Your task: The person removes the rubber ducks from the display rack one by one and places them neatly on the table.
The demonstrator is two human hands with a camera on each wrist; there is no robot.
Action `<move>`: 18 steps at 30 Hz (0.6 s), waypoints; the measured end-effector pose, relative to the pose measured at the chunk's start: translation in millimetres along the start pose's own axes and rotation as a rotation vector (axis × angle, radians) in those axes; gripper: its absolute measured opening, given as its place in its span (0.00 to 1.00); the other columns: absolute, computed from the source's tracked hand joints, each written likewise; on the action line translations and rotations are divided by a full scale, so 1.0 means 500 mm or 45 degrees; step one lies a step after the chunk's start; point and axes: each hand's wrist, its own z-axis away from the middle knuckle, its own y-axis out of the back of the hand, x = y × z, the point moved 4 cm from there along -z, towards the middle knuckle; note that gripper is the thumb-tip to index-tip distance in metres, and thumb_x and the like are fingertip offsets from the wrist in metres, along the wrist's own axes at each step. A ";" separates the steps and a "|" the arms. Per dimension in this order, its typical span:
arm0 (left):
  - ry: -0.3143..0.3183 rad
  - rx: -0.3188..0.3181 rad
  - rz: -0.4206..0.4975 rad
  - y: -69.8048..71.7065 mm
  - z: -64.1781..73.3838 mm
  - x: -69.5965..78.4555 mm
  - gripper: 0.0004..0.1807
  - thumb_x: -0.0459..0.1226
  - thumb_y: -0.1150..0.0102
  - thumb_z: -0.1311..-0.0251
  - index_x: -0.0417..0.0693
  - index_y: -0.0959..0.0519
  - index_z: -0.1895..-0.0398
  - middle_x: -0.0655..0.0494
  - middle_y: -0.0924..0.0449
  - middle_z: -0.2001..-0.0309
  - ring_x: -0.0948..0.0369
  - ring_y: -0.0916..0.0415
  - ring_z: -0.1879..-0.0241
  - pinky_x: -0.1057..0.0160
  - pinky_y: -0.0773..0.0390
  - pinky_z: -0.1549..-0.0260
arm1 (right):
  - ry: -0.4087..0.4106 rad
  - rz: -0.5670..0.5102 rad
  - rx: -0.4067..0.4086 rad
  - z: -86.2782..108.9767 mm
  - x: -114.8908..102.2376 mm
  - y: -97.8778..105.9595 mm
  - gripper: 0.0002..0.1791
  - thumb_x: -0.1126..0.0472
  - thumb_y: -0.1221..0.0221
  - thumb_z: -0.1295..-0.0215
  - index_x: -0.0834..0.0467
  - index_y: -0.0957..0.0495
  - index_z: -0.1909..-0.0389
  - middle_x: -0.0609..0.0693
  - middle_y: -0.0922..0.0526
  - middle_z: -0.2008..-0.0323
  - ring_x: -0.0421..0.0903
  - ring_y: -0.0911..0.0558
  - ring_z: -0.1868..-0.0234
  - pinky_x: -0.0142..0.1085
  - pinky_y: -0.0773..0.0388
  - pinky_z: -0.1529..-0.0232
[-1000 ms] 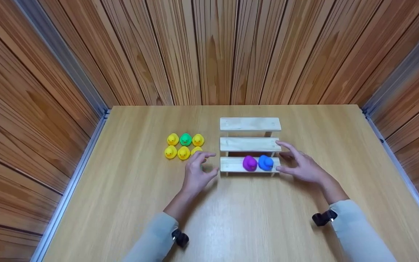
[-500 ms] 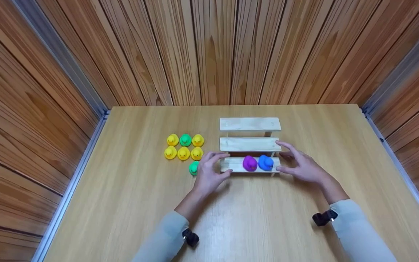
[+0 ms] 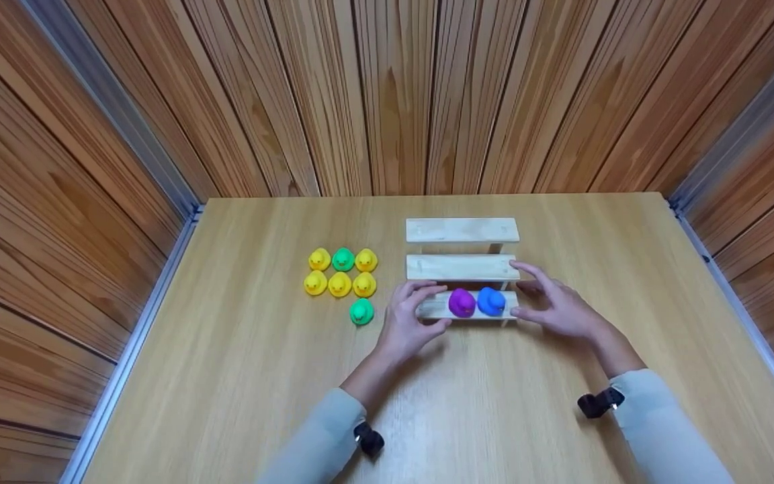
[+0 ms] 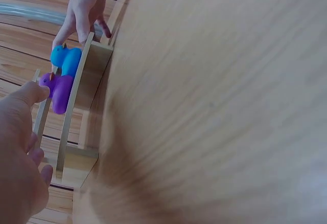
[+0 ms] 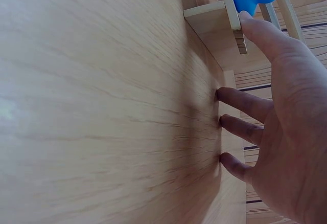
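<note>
A three-step wooden stand (image 3: pixel 461 267) bears a purple rubber duck (image 3: pixel 462 303) and a blue rubber duck (image 3: pixel 492 302) side by side on its lowest step. My left hand (image 3: pixel 408 321) hovers over that step's left end, thumb and index finger spread apart, just left of the purple duck; in the left wrist view a fingertip (image 4: pixel 42 92) overlaps the duck, and I cannot tell whether they touch. At the stand's right end is my right hand (image 3: pixel 558 308). Its thumb (image 5: pixel 250 22) rests against the lowest step's end beside the blue duck, with other fingers reaching down to the table.
Left of the stand, yellow ducks (image 3: pixel 340 284) and a green duck (image 3: pixel 343 259) form two rows. Another green duck (image 3: pixel 361 312) sits in front of them on the wooden table (image 3: pixel 494 417). Plank walls (image 3: pixel 394 101) enclose the table's back and sides.
My left hand has moved right, from beside the front green duck to over the lowest step near the purple duck, uncovering the green duck. The right hand and the ducks have stayed put.
</note>
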 end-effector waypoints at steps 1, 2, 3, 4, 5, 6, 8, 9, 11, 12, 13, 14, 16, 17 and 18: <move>0.000 -0.001 0.003 -0.002 -0.001 0.001 0.28 0.38 0.18 0.35 0.52 0.13 0.32 0.48 0.19 0.30 0.48 0.25 0.27 0.44 0.19 0.24 | 0.001 0.001 0.000 0.000 -0.001 0.000 0.51 0.43 0.29 0.23 0.36 0.48 0.09 0.68 0.25 0.19 0.72 0.31 0.15 0.83 0.47 0.17; 0.000 0.000 0.006 -0.004 -0.002 0.001 0.28 0.37 0.18 0.35 0.52 0.13 0.32 0.49 0.19 0.30 0.48 0.25 0.27 0.45 0.19 0.24 | 0.001 0.001 -0.001 0.000 -0.001 0.000 0.51 0.43 0.29 0.22 0.36 0.48 0.09 0.68 0.25 0.19 0.72 0.31 0.15 0.83 0.47 0.17; -0.001 0.001 0.011 -0.007 -0.003 0.002 0.28 0.37 0.17 0.36 0.51 0.13 0.32 0.48 0.19 0.31 0.48 0.25 0.27 0.45 0.19 0.24 | 0.002 0.001 -0.002 0.000 -0.001 0.001 0.51 0.43 0.29 0.22 0.36 0.49 0.09 0.68 0.25 0.19 0.72 0.31 0.15 0.83 0.47 0.17; 0.001 0.000 0.016 -0.009 -0.005 0.003 0.28 0.37 0.17 0.36 0.51 0.13 0.32 0.49 0.19 0.31 0.48 0.25 0.27 0.45 0.19 0.24 | 0.002 0.000 -0.001 0.001 -0.001 0.001 0.51 0.43 0.29 0.22 0.35 0.49 0.09 0.68 0.26 0.18 0.72 0.31 0.15 0.83 0.47 0.17; 0.003 -0.001 0.016 -0.011 -0.006 0.003 0.28 0.37 0.17 0.36 0.52 0.13 0.32 0.49 0.19 0.30 0.48 0.25 0.27 0.46 0.19 0.24 | 0.002 -0.002 -0.001 0.001 -0.002 0.001 0.51 0.43 0.29 0.22 0.35 0.49 0.09 0.68 0.26 0.18 0.72 0.31 0.15 0.83 0.47 0.17; 0.003 0.000 0.018 -0.012 -0.007 0.004 0.28 0.37 0.17 0.36 0.52 0.13 0.32 0.49 0.19 0.30 0.49 0.24 0.27 0.47 0.19 0.24 | 0.003 -0.004 0.000 0.001 -0.002 0.002 0.51 0.43 0.29 0.22 0.36 0.49 0.09 0.68 0.26 0.18 0.72 0.31 0.15 0.83 0.47 0.17; -0.005 0.005 0.012 -0.017 -0.010 0.006 0.28 0.38 0.17 0.36 0.52 0.12 0.33 0.49 0.19 0.31 0.50 0.24 0.28 0.49 0.19 0.26 | 0.015 -0.004 0.005 0.000 -0.003 0.002 0.51 0.44 0.29 0.22 0.37 0.48 0.09 0.69 0.26 0.19 0.73 0.30 0.15 0.83 0.47 0.17; -0.011 0.007 0.012 -0.020 -0.011 0.007 0.28 0.37 0.17 0.36 0.51 0.12 0.33 0.49 0.19 0.31 0.50 0.24 0.29 0.49 0.18 0.26 | 0.021 -0.003 0.008 0.000 -0.004 0.003 0.51 0.45 0.29 0.22 0.38 0.48 0.09 0.69 0.25 0.19 0.73 0.30 0.15 0.83 0.46 0.17; -0.023 0.010 0.007 -0.025 -0.013 0.008 0.27 0.38 0.17 0.36 0.52 0.12 0.34 0.49 0.19 0.32 0.50 0.24 0.30 0.51 0.17 0.28 | 0.027 -0.006 0.012 0.000 -0.005 0.003 0.51 0.45 0.28 0.23 0.39 0.47 0.09 0.69 0.24 0.20 0.73 0.30 0.16 0.83 0.46 0.17; -0.028 0.011 0.003 -0.028 -0.014 0.009 0.27 0.38 0.17 0.36 0.52 0.12 0.34 0.49 0.19 0.32 0.50 0.23 0.30 0.51 0.17 0.29 | 0.028 -0.009 0.013 -0.001 -0.005 0.002 0.51 0.45 0.28 0.23 0.39 0.47 0.09 0.69 0.24 0.20 0.73 0.29 0.16 0.83 0.46 0.17; -0.032 0.011 0.006 -0.031 -0.015 0.010 0.27 0.37 0.17 0.36 0.51 0.12 0.34 0.49 0.18 0.33 0.50 0.23 0.30 0.51 0.17 0.29 | 0.030 -0.009 0.013 -0.001 -0.006 0.002 0.51 0.45 0.28 0.23 0.39 0.47 0.09 0.69 0.24 0.20 0.72 0.29 0.16 0.83 0.47 0.17; -0.031 0.009 0.008 -0.034 -0.016 0.010 0.27 0.37 0.17 0.36 0.52 0.12 0.34 0.49 0.18 0.33 0.50 0.23 0.30 0.51 0.17 0.29 | 0.025 -0.011 0.010 -0.001 -0.005 0.002 0.51 0.45 0.28 0.23 0.38 0.47 0.09 0.69 0.24 0.20 0.72 0.30 0.15 0.83 0.47 0.17; -0.027 0.007 0.020 -0.040 -0.017 0.011 0.26 0.37 0.17 0.36 0.52 0.12 0.34 0.49 0.18 0.33 0.51 0.23 0.30 0.51 0.17 0.29 | 0.012 -0.012 0.004 0.000 -0.004 0.000 0.51 0.44 0.28 0.23 0.37 0.48 0.09 0.68 0.24 0.19 0.72 0.31 0.15 0.83 0.48 0.16; -0.026 0.008 0.023 -0.042 -0.018 0.012 0.26 0.37 0.17 0.36 0.52 0.12 0.35 0.49 0.18 0.33 0.51 0.22 0.30 0.51 0.17 0.29 | 0.008 -0.010 0.000 0.000 -0.004 0.000 0.51 0.44 0.29 0.23 0.36 0.48 0.09 0.68 0.25 0.19 0.72 0.31 0.14 0.83 0.49 0.17; -0.024 0.010 0.023 -0.045 -0.019 0.013 0.25 0.37 0.17 0.36 0.52 0.12 0.35 0.50 0.17 0.34 0.51 0.22 0.30 0.51 0.17 0.29 | 0.004 -0.007 -0.004 0.000 -0.003 -0.001 0.51 0.43 0.29 0.23 0.36 0.48 0.09 0.67 0.25 0.19 0.72 0.32 0.14 0.83 0.49 0.17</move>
